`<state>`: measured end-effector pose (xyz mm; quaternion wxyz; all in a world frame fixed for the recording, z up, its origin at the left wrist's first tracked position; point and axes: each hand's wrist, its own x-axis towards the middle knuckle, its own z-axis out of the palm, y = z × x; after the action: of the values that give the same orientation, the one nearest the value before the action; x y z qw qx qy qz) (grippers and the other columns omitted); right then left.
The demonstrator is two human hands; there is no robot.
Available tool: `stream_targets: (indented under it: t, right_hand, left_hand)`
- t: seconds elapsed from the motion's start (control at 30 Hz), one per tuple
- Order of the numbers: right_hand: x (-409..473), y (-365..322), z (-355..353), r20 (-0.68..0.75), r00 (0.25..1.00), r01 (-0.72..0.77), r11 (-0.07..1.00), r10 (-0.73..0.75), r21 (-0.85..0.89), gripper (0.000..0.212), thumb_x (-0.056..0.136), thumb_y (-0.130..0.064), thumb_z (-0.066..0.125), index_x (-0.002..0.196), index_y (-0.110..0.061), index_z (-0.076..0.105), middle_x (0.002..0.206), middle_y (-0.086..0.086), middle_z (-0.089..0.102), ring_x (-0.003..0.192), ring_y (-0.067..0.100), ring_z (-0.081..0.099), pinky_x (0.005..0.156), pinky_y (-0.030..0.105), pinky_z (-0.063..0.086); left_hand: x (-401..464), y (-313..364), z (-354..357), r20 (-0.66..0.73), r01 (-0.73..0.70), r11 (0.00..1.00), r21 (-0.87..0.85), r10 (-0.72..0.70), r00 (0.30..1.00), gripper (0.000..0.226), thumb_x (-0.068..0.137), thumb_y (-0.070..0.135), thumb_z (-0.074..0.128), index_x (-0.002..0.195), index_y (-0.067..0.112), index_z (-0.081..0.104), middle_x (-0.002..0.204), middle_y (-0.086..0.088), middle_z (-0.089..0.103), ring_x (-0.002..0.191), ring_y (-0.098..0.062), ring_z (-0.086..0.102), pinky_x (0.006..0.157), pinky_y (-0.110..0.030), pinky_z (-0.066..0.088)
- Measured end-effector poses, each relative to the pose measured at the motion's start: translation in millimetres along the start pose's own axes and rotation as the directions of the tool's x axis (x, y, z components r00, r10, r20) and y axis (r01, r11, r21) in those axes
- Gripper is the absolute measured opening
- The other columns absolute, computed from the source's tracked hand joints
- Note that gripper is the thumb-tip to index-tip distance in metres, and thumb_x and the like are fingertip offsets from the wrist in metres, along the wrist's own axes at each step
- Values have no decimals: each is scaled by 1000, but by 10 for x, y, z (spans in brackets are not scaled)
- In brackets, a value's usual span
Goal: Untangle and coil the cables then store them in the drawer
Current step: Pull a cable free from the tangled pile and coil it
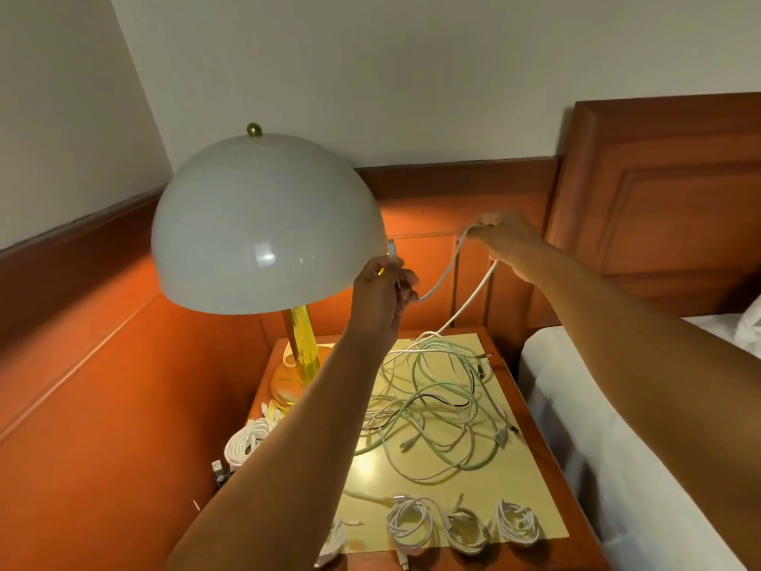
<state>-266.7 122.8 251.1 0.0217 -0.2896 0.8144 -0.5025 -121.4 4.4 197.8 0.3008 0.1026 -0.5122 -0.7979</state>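
Both hands [381,288] [508,245] hold one white cable [447,274] (raised).

Pretty dim room overall, my only real light is the lamp [267,224] at left center, throwing a warm orange glow on the wood panel [432,257] behind it. There's a glare spot on its shade and on the tabletop [370,467]. The wide lens bends the edges, and everything looks a bit soft.

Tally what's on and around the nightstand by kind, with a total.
Coiled white cable bundles, front edge: 4
Coiled white bundle, left edge: 1
Tangled cable pile: 1
White cable held in both hands: 1
Lamp: 1
Total: 8
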Motion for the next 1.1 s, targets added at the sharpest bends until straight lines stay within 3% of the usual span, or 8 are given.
stream_targets:
  t: [0.13,0.23,0.4,0.63,0.73,0.8,0.9,1.1]
  right_hand:
    - [-455,226,-64,242,970,0,998,-15,60,24,97,-9,48,84,-4,68,62,-8,52,61,9,47,72,27,38]
    - [-868,597,-4,442,897,75,976,24,-204,27,101,-20,48,92,-11,72,85,-13,66,84,4,60,82,30,43]
    - [-1005,1010,177,407,894,64,845,189,-531,33,95,-25,53,80,1,67,70,6,60,71,23,54,63,31,38]
    - [-1446,1169,535,460,854,-200,970,242,-139,23,101,-15,48,112,-9,68,57,-3,53,52,7,44,55,23,38]
    - [-1386,1140,546,443,867,-184,972,229,-143,23,101,-19,50,107,-11,70,65,-16,64,63,-4,55,64,16,42]
    - [-1183,1085,494,375,903,-143,969,211,-200,21,99,-23,54,94,-14,73,84,-3,64,84,10,57,75,25,41]
    - [-894,762,379,263,953,-81,961,152,-263,25,94,-27,62,78,-7,67,65,4,51,62,18,45,59,27,36]
    - [-658,-83,189,237,949,315,584,-207,-748,54,87,-60,58,61,-14,44,58,-3,43,53,13,39,60,28,36]
  left_hand:
    - [-18,56,-41,-37,58,998,-37,-59,998,12,103,16,40,96,13,50,54,0,57,47,-12,51,55,-26,43]
    - [-40,119,-29,-29,78,993,-86,-81,996,16,104,18,38,93,16,49,48,3,41,40,-12,39,49,-23,42]
    - [-239,-48,98,87,191,979,77,-197,977,20,102,18,44,87,11,54,46,6,30,39,-8,27,46,-23,24]
    - [-412,1,14,90,295,954,58,-299,950,32,101,23,46,75,9,58,48,2,46,41,-9,40,49,-23,33]
    - [-559,120,-51,119,313,945,97,-323,939,33,100,16,45,72,4,58,45,1,50,38,-9,47,40,-16,40]
    - [-654,131,-113,154,318,939,133,-336,929,31,99,12,44,73,3,58,47,-1,53,40,-10,50,37,-13,38]
    - [-738,49,-199,211,271,933,236,-321,923,27,98,9,48,79,-3,63,57,-9,62,44,-16,57,44,-22,49]
    - [-706,-106,-246,216,151,849,506,-294,931,32,101,14,47,84,-3,67,70,-13,70,57,-22,65,60,-30,52]
